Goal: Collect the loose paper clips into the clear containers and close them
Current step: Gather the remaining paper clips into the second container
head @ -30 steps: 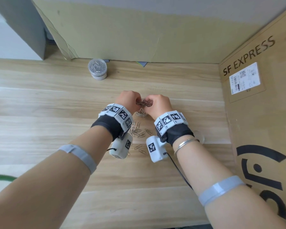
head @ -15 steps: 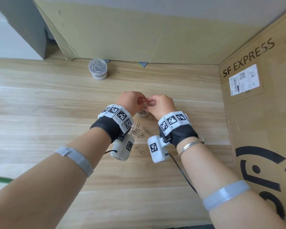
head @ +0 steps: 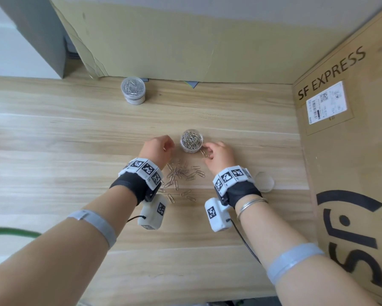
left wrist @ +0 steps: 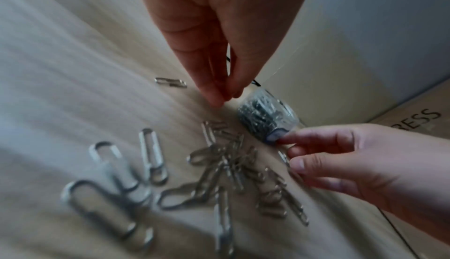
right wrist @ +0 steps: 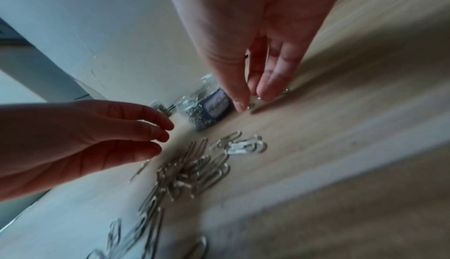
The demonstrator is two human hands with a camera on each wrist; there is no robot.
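A clear open container full of silver paper clips stands on the wooden table between my hands. My left hand hovers just left of it, fingers loosely together and holding nothing. My right hand is at the container's right base and pinches a single paper clip lying on the table; the pinch also shows in the right wrist view. A pile of loose paper clips lies between my wrists, blurred in the wrist views. The container carries a small blue label.
A second container, lidded and filled with clips, stands at the back left near the cardboard wall. A clear round lid lies right of my right wrist. A large SF EXPRESS cardboard box borders the table on the right.
Both hands were bunched together above the container holding clips. They have since parted and dropped to the table, uncovering the container. The right hand now pinches a clip beside it.
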